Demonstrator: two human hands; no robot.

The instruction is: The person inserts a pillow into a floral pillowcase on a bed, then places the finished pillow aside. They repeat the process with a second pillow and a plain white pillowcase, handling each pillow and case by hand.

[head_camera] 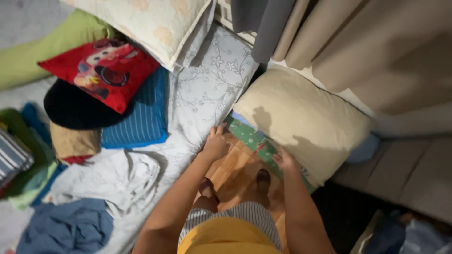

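Note:
My left hand (pixel 215 142) rests on the edge of a grey floral sheet (pixel 209 89) covering a mattress, fingers bent against the fabric. My right hand (pixel 284 160) touches the edge of a green patterned mat or cover (pixel 248 135) that lies under a plain beige pillow (pixel 301 120). Whether either hand truly grips the cloth is hard to see. Between my arms, my feet stand on a wooden floor (pixel 235 169).
On the bed lie a red cartoon cushion (pixel 106 70), a blue striped pillow (pixel 143 120), a black cushion (pixel 75 110), a cream floral pillow (pixel 150 21) and crumpled white and blue cloths (pixel 108 178). Beige curtains (pixel 376 51) hang at right.

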